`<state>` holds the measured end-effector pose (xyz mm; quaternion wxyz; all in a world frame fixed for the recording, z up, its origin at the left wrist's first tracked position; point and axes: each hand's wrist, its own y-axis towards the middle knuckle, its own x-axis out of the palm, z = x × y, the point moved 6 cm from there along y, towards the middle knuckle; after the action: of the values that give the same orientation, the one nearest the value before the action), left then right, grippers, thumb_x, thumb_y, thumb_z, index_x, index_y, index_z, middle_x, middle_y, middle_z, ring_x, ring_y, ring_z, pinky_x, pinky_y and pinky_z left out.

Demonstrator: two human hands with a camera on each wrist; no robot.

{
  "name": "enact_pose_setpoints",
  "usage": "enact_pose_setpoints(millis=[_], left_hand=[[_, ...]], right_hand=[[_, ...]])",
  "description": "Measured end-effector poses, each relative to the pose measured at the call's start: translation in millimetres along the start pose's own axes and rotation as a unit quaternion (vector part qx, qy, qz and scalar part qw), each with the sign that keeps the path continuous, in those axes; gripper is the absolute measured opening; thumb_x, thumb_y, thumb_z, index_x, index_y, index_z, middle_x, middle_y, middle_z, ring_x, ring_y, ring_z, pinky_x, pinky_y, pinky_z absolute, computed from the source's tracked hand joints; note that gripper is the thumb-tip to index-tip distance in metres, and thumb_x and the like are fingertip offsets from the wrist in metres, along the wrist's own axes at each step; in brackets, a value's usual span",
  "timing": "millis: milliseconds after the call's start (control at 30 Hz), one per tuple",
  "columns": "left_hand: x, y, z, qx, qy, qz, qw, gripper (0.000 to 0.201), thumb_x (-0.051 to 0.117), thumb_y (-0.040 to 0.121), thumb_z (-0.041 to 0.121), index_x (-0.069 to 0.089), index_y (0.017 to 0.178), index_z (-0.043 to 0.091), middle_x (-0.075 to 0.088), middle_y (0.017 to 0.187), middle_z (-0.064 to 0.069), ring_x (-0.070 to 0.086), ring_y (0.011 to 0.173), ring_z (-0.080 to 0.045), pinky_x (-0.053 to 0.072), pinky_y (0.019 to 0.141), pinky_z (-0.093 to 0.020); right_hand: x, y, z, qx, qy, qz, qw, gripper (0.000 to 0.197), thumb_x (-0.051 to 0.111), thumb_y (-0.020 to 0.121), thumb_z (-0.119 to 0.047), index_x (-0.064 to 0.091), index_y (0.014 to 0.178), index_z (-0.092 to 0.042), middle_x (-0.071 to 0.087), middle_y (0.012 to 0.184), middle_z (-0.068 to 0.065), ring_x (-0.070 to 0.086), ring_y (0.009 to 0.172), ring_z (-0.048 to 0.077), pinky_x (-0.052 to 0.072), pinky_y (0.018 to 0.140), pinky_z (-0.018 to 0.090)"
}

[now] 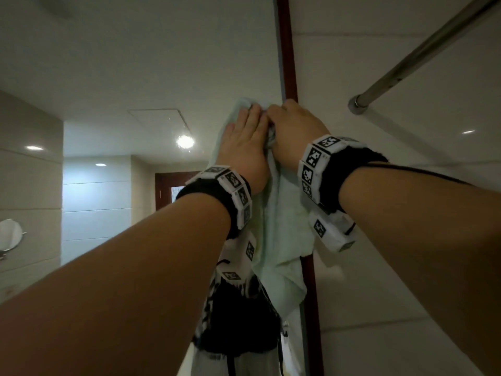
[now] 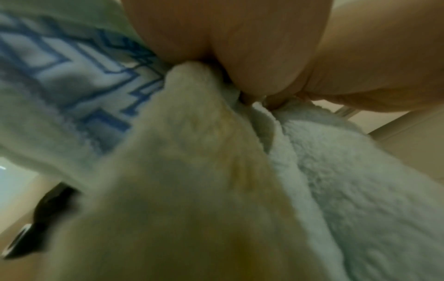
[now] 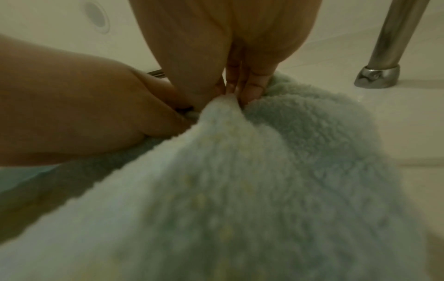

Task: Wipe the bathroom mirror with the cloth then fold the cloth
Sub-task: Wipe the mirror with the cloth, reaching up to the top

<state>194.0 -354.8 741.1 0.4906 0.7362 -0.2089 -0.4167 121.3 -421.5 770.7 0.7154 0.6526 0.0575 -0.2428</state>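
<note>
A pale green terry cloth (image 1: 282, 240) hangs against the bathroom mirror (image 1: 135, 77), close to the mirror's dark red frame (image 1: 288, 63). My left hand (image 1: 244, 139) lies flat on the upper part of the cloth, fingers stretched upward, and presses it to the glass. Right beside it, my right hand (image 1: 292, 126) has its fingers curled into a bunched fold at the top of the cloth. In the right wrist view its fingertips (image 3: 252, 89) pinch that fold of cloth (image 3: 288, 171). In the left wrist view the cloth (image 2: 360, 190) fills the picture under the palm (image 2: 240, 47).
A steel rail (image 1: 423, 50) runs out from the tiled wall (image 1: 406, 240) to the right of the frame, and its mount (image 3: 377, 78) is close to my right hand. The mirror reflects ceiling lights (image 1: 185, 141), a doorway and a small round mirror (image 1: 9, 234).
</note>
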Motion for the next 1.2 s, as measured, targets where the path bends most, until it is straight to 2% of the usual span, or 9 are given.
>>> enact_pose_setpoints(millis=[100, 267, 467, 600, 700, 800, 900, 1067, 1200], left_hand=[[9, -15, 3, 0.004, 0.0, 0.019, 1.0, 0.076, 0.046, 0.098, 0.018, 0.006, 0.163, 0.016, -0.002, 0.171, -0.005, -0.005, 0.157, -0.024, -0.003, 0.126, -0.039], [23, -47, 9, -0.004, -0.018, 0.049, 0.999, 0.068, 0.042, 0.102, 0.02, 0.012, 0.162, 0.016, 0.002, 0.171, -0.005, -0.002, 0.157, -0.023, -0.011, 0.12, -0.03], [49, -106, 17, -0.006, -0.06, 0.078, 0.995, 0.066, 0.05, 0.1, 0.012, 0.023, 0.16, 0.012, 0.015, 0.169, -0.009, 0.008, 0.157, -0.026, -0.004, 0.124, -0.035], [70, -154, 21, -0.008, -0.066, 0.081, 0.994, 0.062, 0.051, 0.1, 0.015, 0.03, 0.158, 0.011, 0.022, 0.167, -0.01, 0.013, 0.156, -0.026, -0.001, 0.127, -0.036], [83, -189, 26, -0.018, -0.062, 0.054, 0.996, 0.061, 0.047, 0.102, 0.02, 0.028, 0.159, 0.014, 0.018, 0.169, -0.007, 0.008, 0.156, -0.023, -0.008, 0.126, -0.032], [92, -215, 30, -0.025, -0.051, 0.032, 0.998, 0.062, 0.049, 0.102, 0.018, 0.026, 0.16, 0.016, 0.015, 0.169, -0.005, 0.005, 0.157, -0.021, -0.014, 0.124, -0.027], [102, -240, 33, -0.025, -0.048, 0.002, 0.999, 0.063, 0.046, 0.103, 0.022, 0.023, 0.161, 0.017, 0.012, 0.17, -0.004, 0.0, 0.156, -0.018, -0.011, 0.125, -0.031], [119, -282, 40, -0.025, -0.034, -0.026, 0.999, 0.067, 0.05, 0.104, 0.027, 0.019, 0.162, 0.016, 0.007, 0.17, -0.003, -0.001, 0.157, -0.02, -0.015, 0.124, -0.029], [134, -319, 49, -0.021, -0.048, -0.033, 0.998, 0.065, 0.047, 0.103, 0.021, 0.021, 0.161, 0.012, 0.011, 0.17, -0.008, 0.003, 0.157, -0.025, -0.009, 0.126, -0.033]], right_hand=[[6, -13, -1, -0.006, 0.01, 0.002, 1.0, 0.025, 0.051, 0.09, -0.014, 0.052, 0.116, -0.013, 0.048, 0.116, 0.014, 0.057, 0.094, 0.034, 0.04, 0.07, 0.033], [15, -42, -6, -0.014, 0.015, 0.006, 1.0, 0.021, 0.049, 0.092, -0.012, 0.054, 0.112, -0.012, 0.05, 0.114, 0.014, 0.057, 0.089, 0.032, 0.041, 0.069, 0.034], [39, -95, -17, -0.037, 0.022, 0.001, 0.999, 0.02, 0.045, 0.092, -0.014, 0.056, 0.109, -0.011, 0.051, 0.11, 0.013, 0.056, 0.08, 0.03, 0.036, 0.061, 0.032], [58, -138, -24, -0.047, 0.037, -0.01, 0.998, 0.021, 0.046, 0.09, -0.011, 0.059, 0.106, -0.013, 0.053, 0.108, 0.012, 0.056, 0.083, 0.03, 0.034, 0.061, 0.032], [73, -172, -28, -0.051, 0.051, -0.019, 0.997, 0.025, 0.047, 0.086, -0.006, 0.059, 0.106, -0.014, 0.054, 0.107, 0.011, 0.057, 0.088, 0.031, 0.043, 0.062, 0.035], [86, -200, -34, -0.053, 0.076, -0.02, 0.995, 0.031, 0.034, 0.084, -0.013, 0.059, 0.103, -0.012, 0.054, 0.104, 0.012, 0.057, 0.089, 0.032, 0.049, 0.062, 0.04], [99, -227, -37, -0.052, 0.101, -0.018, 0.993, 0.046, 0.02, 0.086, -0.025, 0.06, 0.105, -0.012, 0.055, 0.105, 0.01, 0.056, 0.088, 0.028, 0.051, 0.063, 0.041], [119, -269, -39, -0.027, 0.084, 0.01, 0.996, 0.027, 0.043, 0.092, -0.012, 0.062, 0.109, -0.017, 0.057, 0.108, 0.005, 0.056, 0.09, 0.025, 0.052, 0.061, 0.039], [131, -299, -46, -0.021, 0.094, -0.034, 0.995, 0.025, 0.049, 0.088, -0.007, 0.062, 0.106, -0.018, 0.058, 0.106, 0.003, 0.059, 0.091, 0.024, 0.053, 0.059, 0.036]])
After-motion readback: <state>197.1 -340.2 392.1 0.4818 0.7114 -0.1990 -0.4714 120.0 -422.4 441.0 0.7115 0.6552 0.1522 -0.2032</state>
